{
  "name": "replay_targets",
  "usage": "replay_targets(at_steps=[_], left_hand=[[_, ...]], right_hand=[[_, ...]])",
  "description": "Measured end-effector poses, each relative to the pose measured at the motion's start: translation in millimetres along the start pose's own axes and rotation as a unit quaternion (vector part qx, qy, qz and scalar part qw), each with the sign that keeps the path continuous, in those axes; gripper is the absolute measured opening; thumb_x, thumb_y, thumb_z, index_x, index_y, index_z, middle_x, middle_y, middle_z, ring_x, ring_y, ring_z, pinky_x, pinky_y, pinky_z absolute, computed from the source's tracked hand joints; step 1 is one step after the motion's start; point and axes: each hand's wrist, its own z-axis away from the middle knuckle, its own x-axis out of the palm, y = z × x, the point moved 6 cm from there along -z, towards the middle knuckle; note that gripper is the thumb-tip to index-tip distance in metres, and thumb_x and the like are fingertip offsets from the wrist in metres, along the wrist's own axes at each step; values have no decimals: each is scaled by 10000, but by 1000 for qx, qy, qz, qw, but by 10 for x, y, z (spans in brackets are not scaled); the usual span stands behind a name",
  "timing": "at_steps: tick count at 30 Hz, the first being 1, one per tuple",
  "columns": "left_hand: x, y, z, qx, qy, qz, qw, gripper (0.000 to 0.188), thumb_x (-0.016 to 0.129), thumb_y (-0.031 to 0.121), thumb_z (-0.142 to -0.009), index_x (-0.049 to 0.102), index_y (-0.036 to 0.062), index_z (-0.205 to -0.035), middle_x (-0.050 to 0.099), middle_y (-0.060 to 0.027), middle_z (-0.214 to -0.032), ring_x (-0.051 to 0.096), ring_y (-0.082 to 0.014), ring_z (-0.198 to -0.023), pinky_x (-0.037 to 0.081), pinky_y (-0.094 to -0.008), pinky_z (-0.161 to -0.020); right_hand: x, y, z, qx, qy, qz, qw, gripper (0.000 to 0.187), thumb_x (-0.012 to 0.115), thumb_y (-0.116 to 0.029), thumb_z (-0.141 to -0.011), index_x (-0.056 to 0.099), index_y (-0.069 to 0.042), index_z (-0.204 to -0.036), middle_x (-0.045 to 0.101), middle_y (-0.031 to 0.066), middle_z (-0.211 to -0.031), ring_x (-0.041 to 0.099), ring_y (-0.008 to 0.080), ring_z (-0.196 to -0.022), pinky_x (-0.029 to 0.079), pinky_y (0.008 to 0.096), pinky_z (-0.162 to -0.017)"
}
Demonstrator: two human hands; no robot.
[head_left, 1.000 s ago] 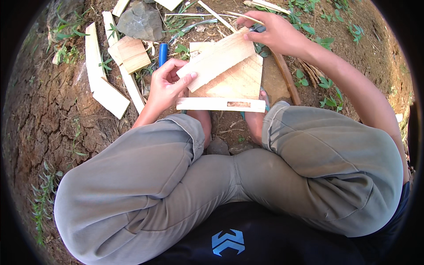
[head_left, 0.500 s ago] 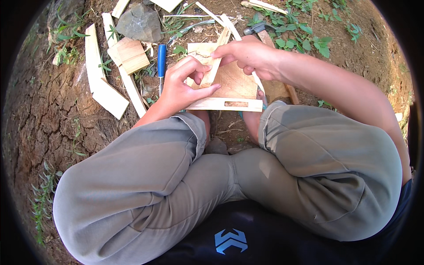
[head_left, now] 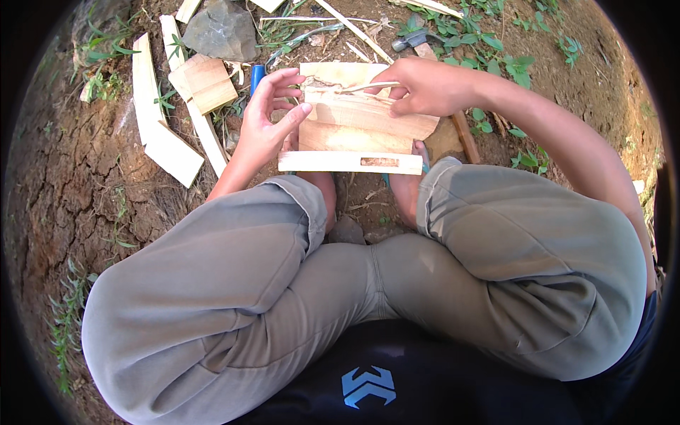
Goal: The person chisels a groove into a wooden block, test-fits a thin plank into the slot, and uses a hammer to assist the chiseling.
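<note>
My right hand pinches a thin wooden strip above a flat wooden board, which lies between my feet. The strip shows mostly edge-on, and the fingers hide one end of it. My left hand is open at the board's left edge, thumb and fingers spread with nothing between them. Along the near edge of the board lies a pale wooden bar with a rectangular slot toward its right end. Left of the board, a tool's blue handle is partly covered by my left hand.
A hammer lies right of the board, partly hidden by my right hand and arm. Pale wood offcuts and a small square block lie to the left. Behind them sits a grey stone. Green weeds grow at the back right.
My left hand has let go of the wooden strip, opened and moved left. My right hand has shifted right, and the strip now shows turned crosswise. More of the board is uncovered.
</note>
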Motion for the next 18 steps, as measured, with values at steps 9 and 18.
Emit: replay_targets(at_steps=[9, 18], left_hand=[[32, -158, 253, -79, -93, 75, 990, 185, 641, 90, -983, 710, 12, -1136, 690, -48, -1095, 641, -121, -1045, 510, -291, -913], [-18, -149, 408, -73, -185, 68, 978, 286, 548, 176, -1005, 692, -16, -1159, 695, -112, -1177, 629, -202, -1156, 444, -348, -1043]], right_hand=[[354, 0, -34, -10, 2, 18, 1000, 461, 662, -87, -884, 623, -19, -1338, 729, 209, -1133, 727, 304, -1045, 558, 401, -932], [501, 57, -53, 29, -32, -27, 999, 383, 744, -133, -857, 700, 28, -1201, 757, 195, -1068, 750, 257, -1003, 582, 365, -876]])
